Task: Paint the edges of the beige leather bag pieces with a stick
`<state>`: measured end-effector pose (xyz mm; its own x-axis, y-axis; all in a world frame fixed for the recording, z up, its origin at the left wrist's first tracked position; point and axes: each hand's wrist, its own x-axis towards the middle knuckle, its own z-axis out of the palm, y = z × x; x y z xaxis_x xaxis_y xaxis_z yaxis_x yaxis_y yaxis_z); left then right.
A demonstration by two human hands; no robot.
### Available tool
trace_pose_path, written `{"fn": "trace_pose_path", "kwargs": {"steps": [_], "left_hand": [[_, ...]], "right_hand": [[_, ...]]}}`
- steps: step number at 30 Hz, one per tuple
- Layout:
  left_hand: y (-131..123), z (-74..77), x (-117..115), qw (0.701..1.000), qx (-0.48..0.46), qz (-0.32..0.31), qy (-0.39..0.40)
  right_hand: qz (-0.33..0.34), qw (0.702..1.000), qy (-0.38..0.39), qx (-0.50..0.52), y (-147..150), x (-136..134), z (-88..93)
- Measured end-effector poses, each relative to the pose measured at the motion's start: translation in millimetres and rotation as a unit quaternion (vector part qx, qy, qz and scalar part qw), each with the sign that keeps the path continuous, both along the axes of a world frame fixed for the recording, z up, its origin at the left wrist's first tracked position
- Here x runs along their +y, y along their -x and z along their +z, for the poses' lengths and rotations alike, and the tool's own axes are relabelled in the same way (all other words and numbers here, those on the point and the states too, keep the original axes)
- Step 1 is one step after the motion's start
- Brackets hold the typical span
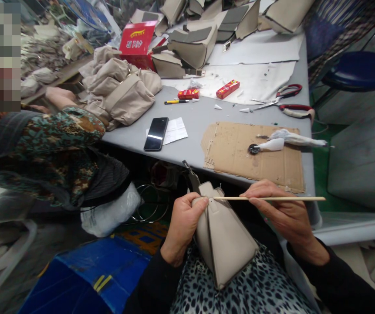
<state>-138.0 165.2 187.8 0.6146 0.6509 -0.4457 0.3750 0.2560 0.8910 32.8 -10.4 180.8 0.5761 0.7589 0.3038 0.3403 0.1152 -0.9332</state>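
Note:
A beige handbag (231,237) with dark edges rests on my lap, tilted, its narrow end toward the table. My left hand (185,222) is closed round that upper end, thumb pressed on top. Between the thumb and fingers of my right hand (280,209) is a thin wooden stick (288,199), held level. The stick's left tip meets the bag close to my left thumb. A dark strap with a metal end (191,175) juts out beyond the bag; how it joins is hidden.
On the table lie cardboard (229,150) with a white glue tube (274,145), red-handled scissors (292,104), a phone (156,134) and small red boxes (228,89). More bags (194,43) stand behind. At left, a co-worker's arm (59,97) reaches beside beige fabric bags (125,93).

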Motion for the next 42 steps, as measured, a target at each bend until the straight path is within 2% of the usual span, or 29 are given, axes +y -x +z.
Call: {"fn": "trace_pose_path", "kwargs": {"steps": [9, 16, 28, 34, 40, 42], "left_hand": [[1, 0.5, -1, 1.0, -0.007, 0.007, 0.001], [2, -0.7, 0, 1.0, -0.004, 0.0, 0.006], [3, 0.7, -2, 1.0, -0.003, 0.004, 0.0], [4, 0.4, -2, 1.0, -0.003, -0.001, 0.004], [5, -1.1, -3, 1.0, -0.009, 0.007, 0.001], [5, -2.4, -3, 1.0, -0.008, 0.009, 0.002]], "right_hand": [[-0.061, 0.997, -0.027, 0.025, 6, 8, -10.7], [-0.112, 0.989, -0.016, 0.097, 13, 10, -17.9], [-0.114, 0.991, -0.005, 0.073, 18, 9, -7.8], [-0.133, 0.988, -0.007, 0.081, 19, 8, -8.7], [-0.12, 0.99, -0.008, 0.075, 17, 6, -10.0], [-0.124, 0.988, -0.031, 0.083, 16, 6, -7.7]]}}
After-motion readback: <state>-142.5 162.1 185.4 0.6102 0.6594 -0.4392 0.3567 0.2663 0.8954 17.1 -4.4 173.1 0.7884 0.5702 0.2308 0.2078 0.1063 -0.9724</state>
